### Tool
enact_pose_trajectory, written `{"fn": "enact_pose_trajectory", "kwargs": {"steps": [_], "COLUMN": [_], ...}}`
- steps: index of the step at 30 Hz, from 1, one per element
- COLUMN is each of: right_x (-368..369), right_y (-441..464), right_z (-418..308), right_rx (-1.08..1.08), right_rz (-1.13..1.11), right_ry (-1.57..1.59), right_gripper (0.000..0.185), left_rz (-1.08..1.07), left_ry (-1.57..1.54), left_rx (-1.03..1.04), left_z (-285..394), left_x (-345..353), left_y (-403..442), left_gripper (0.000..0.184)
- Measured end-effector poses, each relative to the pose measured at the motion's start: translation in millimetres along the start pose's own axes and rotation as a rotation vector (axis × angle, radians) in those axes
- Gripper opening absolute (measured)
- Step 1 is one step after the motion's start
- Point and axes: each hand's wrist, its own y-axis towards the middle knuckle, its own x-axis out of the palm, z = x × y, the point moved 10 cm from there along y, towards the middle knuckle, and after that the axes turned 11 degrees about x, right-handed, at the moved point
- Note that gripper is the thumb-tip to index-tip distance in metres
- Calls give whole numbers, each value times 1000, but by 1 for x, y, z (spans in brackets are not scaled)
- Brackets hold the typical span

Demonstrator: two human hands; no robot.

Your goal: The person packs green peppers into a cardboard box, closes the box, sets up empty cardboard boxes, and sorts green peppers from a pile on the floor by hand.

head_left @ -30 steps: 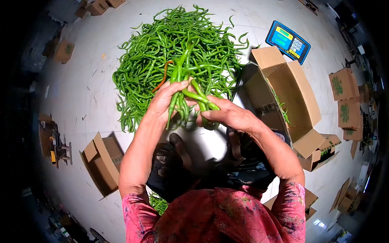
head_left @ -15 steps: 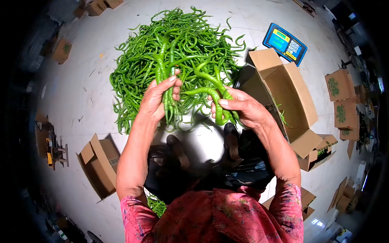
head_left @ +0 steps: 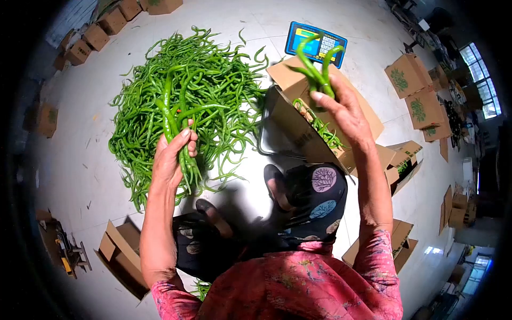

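My left hand (head_left: pixel 173 154) is wrapped round a bunch of long green peppers (head_left: pixel 169 106), held over the near edge of a big pepper pile (head_left: pixel 213 80) on the floor. Several more green peppers (head_left: pixel 317 69) are in my right hand (head_left: pixel 344 109), raised above an open cardboard box (head_left: pixel 352 96). Inside that box, part of a layer of green peppers (head_left: pixel 325 133) shows. The box stands just right of the pile. Its far inside is partly hidden by my right hand and forearm.
A blue scale display (head_left: pixel 333 42) lies beyond the box. Another open box (head_left: pixel 120 253) stands at lower left, and one with peppers (head_left: pixel 405 160) at right. Closed boxes (head_left: pixel 410 77) stand farther right. My shoes (head_left: pixel 277 186) are close before the pile.
My right hand has moved away from my left, right and forward over the box, with its peppers. My left hand still grips its bunch. The view has turned rightward, showing more of the box's contents.
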Motion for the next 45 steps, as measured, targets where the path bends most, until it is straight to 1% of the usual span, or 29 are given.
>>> {"fn": "enact_pose_trajectory", "kwargs": {"steps": [2,3,6,7,8,10,12,14,15,16,17,18,19,20,21,22,23,24,25,26,27,30,31,34,38,41,42,44,45], "right_x": [-28,-37,-29,-18,-2,52,111,148,162,175,190,204,211,216,212,215,218,218,215,213,210,204,205,205,199,196,194,195,194], "right_y": [8,13,3,-1,-5,-16,-27,-32,-35,-39,-31,-34,-34,-35,-30,-24,-17,-10,-8,-4,0,2,0,-3,-8,-9,-8,-11,-13], "right_z": [13,25,20,15,13,0,7,9,7,4,26,19,16,15,15,22,30,34,39,44,43,30,26,23,13,16,17,21,22], "right_rx": [-34,-6,-378,-347,-271,-143,-59,-38,98,236,320,323,257,192,126,167,208,248,358,413,386,313,312,313,285,253,238,291,296], "right_rz": [107,144,409,362,249,-99,-395,-381,-458,-532,-552,-631,-626,-620,-517,-510,-499,-485,-461,-510,-550,-671,-698,-731,-730,-693,-678,-656,-651], "right_ry": [-181,-373,-846,-781,-643,-387,-233,-104,127,359,383,445,441,437,350,473,595,718,864,976,1002,1062,1074,1077,988,925,909,913,900], "right_gripper": [39,43,47,50,53,52,53,68,73,77,76,75,72,69,52,45,39,32,20,20,21,27,28,29,30,31,32,33,32], "left_rz": [-24,-37,-62,-73,-69,-95,-42,-19,0,22,27,34,1,-58,-101,-146,-178,-195,-213,-231,-209,-170,-143,-135,-41,-42,-32,33,54], "left_ry": [-7,-23,9,24,19,93,191,336,461,539,684,830,818,908,1068,1226,1241,1254,1267,1281,1245,970,937,915,761,837,1037,672,416], "left_rx": [3,-3,42,55,35,70,111,190,239,258,370,484,476,520,668,818,820,837,854,869,835,585,640,598,549,561,705,355,270], "left_z": [0,-1,4,5,3,5,7,14,19,21,28,35,36,24,32,37,35,34,34,34,38,37,43,39,31,38,50,29,25], "left_x": [8,11,24,29,31,39,44,52,54,54,58,63,71,67,78,92,95,99,102,106,105,87,88,81,68,72,74,50,54], "left_y": [-2,-2,-4,-5,-8,-10,-14,-17,-19,-20,-23,-27,-32,-31,-38,-46,-43,-43,-43,-44,-43,-33,-32,-28,-28,-33,-36,-25,-25], "left_gripper": [35,37,32,30,34,39,46,43,39,41,38,35,33,38,43,48,55,57,58,60,58,56,56,54,43,39,33,32,34]}}
